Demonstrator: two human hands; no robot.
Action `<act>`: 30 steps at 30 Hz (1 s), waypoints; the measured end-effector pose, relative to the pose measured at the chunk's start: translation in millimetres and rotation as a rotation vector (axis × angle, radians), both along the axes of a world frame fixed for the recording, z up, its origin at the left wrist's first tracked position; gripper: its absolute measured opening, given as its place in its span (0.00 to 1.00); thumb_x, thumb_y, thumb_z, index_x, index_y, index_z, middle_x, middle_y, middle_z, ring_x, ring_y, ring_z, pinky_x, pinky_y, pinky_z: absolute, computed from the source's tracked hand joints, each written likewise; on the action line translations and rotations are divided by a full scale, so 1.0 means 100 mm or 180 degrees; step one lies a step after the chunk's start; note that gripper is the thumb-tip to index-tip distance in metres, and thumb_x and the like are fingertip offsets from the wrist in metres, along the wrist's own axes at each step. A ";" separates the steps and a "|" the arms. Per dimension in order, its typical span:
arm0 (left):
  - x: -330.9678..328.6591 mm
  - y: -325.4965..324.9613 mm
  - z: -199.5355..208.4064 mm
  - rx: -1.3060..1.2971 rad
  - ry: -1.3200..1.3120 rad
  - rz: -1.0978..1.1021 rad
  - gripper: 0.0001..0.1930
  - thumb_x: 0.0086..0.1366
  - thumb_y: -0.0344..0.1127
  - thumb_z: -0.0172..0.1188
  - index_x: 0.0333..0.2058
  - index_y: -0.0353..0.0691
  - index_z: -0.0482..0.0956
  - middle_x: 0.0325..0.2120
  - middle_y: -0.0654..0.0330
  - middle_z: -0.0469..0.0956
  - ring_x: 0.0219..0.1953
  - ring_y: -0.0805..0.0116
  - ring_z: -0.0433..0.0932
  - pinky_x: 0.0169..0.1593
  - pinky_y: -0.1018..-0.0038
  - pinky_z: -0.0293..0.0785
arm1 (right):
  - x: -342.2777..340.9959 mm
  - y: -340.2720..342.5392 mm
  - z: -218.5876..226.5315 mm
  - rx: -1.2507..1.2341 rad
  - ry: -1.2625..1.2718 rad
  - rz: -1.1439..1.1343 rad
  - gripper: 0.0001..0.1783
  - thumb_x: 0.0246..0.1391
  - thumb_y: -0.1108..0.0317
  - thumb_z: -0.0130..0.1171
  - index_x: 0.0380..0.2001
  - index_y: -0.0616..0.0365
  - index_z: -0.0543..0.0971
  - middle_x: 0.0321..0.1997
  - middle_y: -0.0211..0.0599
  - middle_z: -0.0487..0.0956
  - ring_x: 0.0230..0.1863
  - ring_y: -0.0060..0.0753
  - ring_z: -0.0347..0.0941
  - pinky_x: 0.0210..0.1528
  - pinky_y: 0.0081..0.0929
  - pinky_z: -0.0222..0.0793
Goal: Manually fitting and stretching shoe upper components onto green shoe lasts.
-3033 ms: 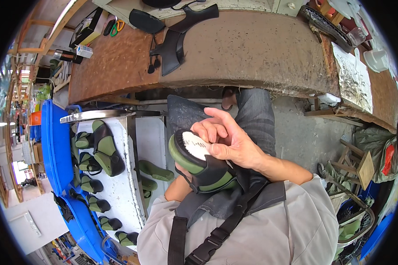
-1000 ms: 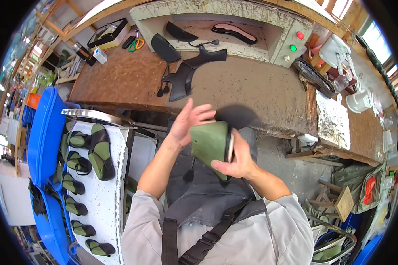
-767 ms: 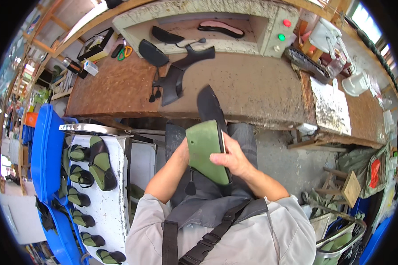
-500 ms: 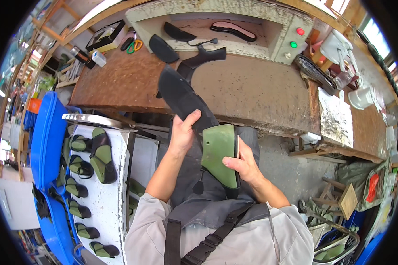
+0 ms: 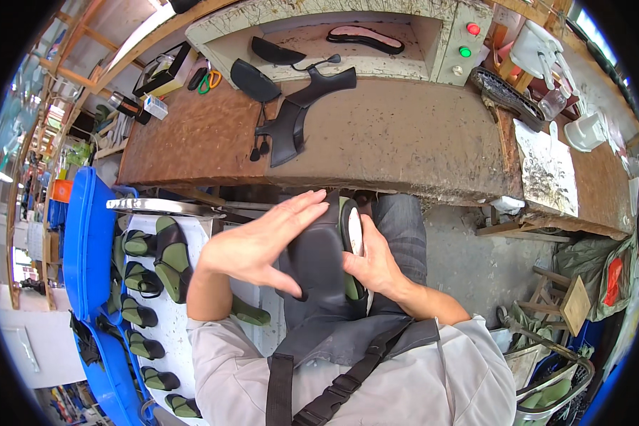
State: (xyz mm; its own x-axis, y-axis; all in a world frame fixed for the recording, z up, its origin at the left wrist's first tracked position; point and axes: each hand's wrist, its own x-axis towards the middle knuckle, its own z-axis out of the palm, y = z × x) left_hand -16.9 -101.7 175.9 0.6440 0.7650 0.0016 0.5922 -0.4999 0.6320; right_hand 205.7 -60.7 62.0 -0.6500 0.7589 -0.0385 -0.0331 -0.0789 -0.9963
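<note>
Over my lap, my right hand [image 5: 378, 261] grips a green shoe last [image 5: 351, 287] along its side, the thumb on the near edge. A pale insole with a black rim [image 5: 354, 228] shows along the last's right side. A black leather shoe upper [image 5: 312, 255] lies wrapped over the last and hides most of it. My left hand [image 5: 245, 245] has its fingers stretched out and lies against the upper, fingertips at its far end and thumb at its near left edge.
Ahead is a brown workbench [image 5: 405, 138] with black strap pieces [image 5: 291, 121], scissors [image 5: 209, 80] and an open-fronted box with buttons [image 5: 452, 53]. On my left stand a white rack [image 5: 181, 348] of green lasts and a blue bin [image 5: 89, 241]. A wooden stool [image 5: 574, 304] stands right.
The black upper has come down from above the bench edge onto the green last. My left hand went from pinching it to lying flat against it. The last has turned in my right hand.
</note>
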 end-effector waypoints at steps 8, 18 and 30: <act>0.28 0.24 -0.64 -0.0089 -0.2191 0.1427 0.20 0.66 0.38 0.47 0.49 0.29 0.74 0.46 0.48 0.74 0.52 0.55 0.72 0.56 0.66 0.65 | 0.04 -0.04 0.46 0.0434 -0.1204 0.0210 0.43 0.41 0.52 0.65 0.53 0.71 0.60 0.45 0.61 0.75 0.48 0.57 0.75 0.49 0.41 0.70; 0.41 0.22 -0.70 -0.0405 -0.2186 0.1385 0.19 0.70 0.39 0.44 0.37 0.29 0.80 0.38 0.50 0.78 0.41 0.62 0.77 0.49 0.71 0.70 | 0.08 -0.17 0.41 0.0690 -0.1679 0.0178 0.44 0.40 0.50 0.66 0.47 0.79 0.62 0.38 0.63 0.76 0.39 0.60 0.77 0.42 0.45 0.73; 0.57 0.35 -1.01 -0.0510 -0.2471 0.1644 0.23 0.70 0.42 0.41 0.34 0.27 0.80 0.31 0.51 0.77 0.35 0.63 0.75 0.42 0.72 0.69 | 0.17 -0.17 0.35 0.1167 -0.1780 -0.0151 0.44 0.41 0.49 0.69 0.45 0.79 0.62 0.35 0.64 0.75 0.34 0.58 0.77 0.35 0.43 0.75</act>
